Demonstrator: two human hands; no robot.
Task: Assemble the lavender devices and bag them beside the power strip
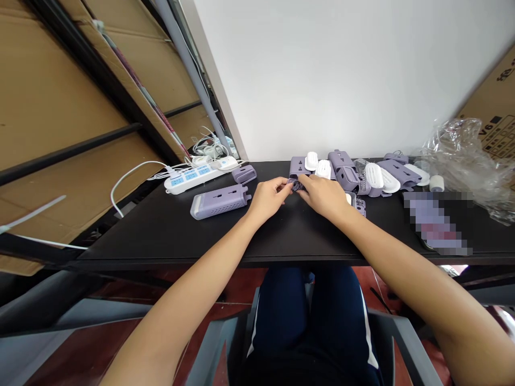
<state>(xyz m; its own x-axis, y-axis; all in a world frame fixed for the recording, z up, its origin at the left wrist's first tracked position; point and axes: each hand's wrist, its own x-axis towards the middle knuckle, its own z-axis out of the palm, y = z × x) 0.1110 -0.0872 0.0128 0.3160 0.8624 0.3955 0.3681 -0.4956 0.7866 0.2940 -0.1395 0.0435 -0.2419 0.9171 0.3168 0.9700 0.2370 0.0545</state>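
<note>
My left hand and my right hand meet over the middle of the black table, with fingertips closed in a pinch. Between them is a small dark purple coiled part, gripped from both sides; its exact kind is too small to tell. Just behind it stands a purple plastic housing. White oval brush-like pieces lie beside it, past my right fingers. To the left of my left hand rests a long purple casing with slots and a clear end. A shorter purple cap sits behind that casing.
A white power strip with cables lies at the back left. More purple housings and white pieces line the back right. A blurred flat object, crumpled clear plastic and a cardboard box are at the right.
</note>
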